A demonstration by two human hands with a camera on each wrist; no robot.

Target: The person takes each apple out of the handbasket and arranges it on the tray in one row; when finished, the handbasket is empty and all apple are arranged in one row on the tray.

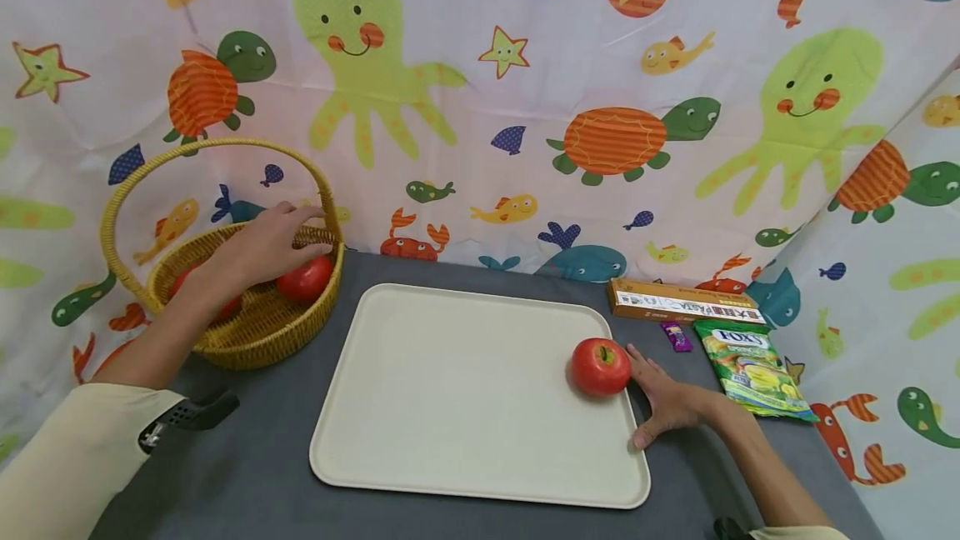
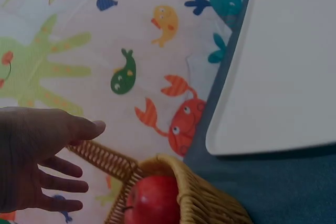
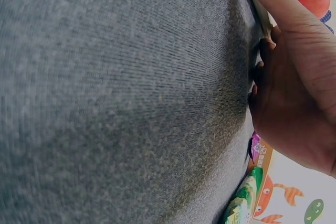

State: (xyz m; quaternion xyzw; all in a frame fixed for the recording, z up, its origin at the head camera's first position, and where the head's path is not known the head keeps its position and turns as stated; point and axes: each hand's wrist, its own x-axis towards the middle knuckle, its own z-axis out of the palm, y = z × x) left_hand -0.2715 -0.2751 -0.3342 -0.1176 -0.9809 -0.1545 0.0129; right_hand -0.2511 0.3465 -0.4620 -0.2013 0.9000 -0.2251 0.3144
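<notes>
My left hand (image 1: pixel 266 244) hovers over the wicker basket (image 1: pixel 262 348), its fingers loosely extended and nothing held. Below its fingertips sits a red apple (image 1: pixel 306 280) at the basket's right side; in the left wrist view that apple (image 2: pixel 155 200) lies apart from the hand. More red fruit (image 1: pixel 225 309) shows in the basket, partly hidden by my forearm. My right hand (image 1: pixel 671 398) rests at the right edge of the cream tray (image 1: pixel 472 398), thumb on the rim and fingers spread. Close to its fingertips, another red apple (image 1: pixel 600 367) stands on the tray.
Behind the right hand lie a pasta box (image 1: pixel 686 302), a small purple packet (image 1: pixel 677 337) and a green Foxs candy bag (image 1: pixel 753 369). The basket's tall handle (image 1: pixel 217 142) arches above the left hand. A sea-animal curtain (image 1: pixel 465 107) hangs behind the grey table (image 1: pixel 247 473).
</notes>
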